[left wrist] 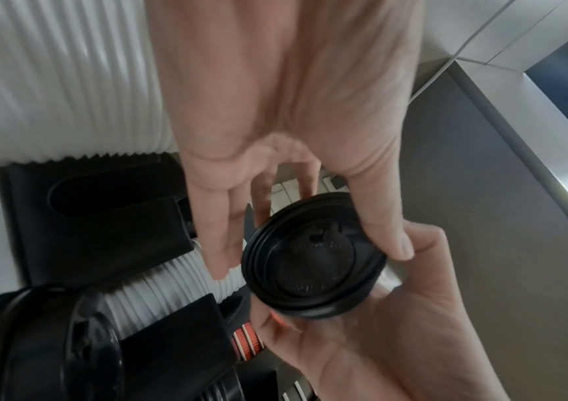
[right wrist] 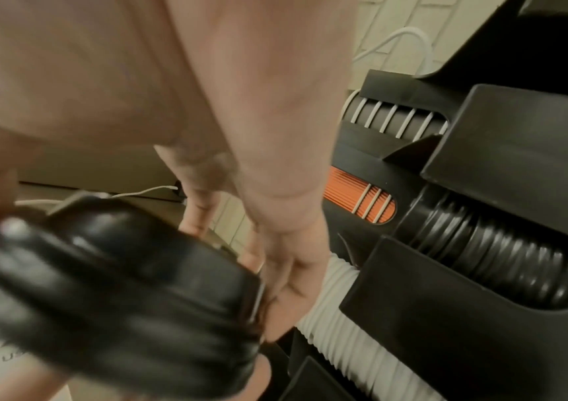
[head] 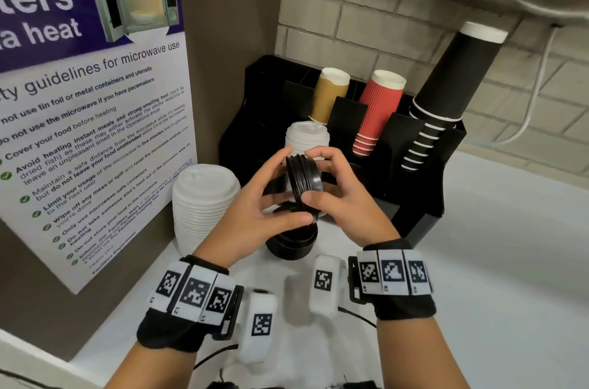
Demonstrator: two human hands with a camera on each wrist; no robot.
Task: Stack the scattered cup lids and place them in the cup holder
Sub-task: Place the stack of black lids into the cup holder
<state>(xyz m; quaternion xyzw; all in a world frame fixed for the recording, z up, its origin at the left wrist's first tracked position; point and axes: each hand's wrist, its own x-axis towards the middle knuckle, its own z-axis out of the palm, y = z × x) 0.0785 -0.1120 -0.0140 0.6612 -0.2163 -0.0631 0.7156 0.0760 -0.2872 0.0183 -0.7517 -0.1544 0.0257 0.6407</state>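
Observation:
A short stack of black cup lids is held on edge above the counter, just in front of the black cup holder. My left hand grips it from the left, thumb on the rim. From the right, my right hand pinches the same stack. Below the hands another stack of black lids stands on the counter. A white lid stack sits in a holder slot behind the hands.
A tall stack of white lids stands on the counter at the left, by the wall poster. The holder carries a gold cup, red cups and black cups, and a slot of black lids.

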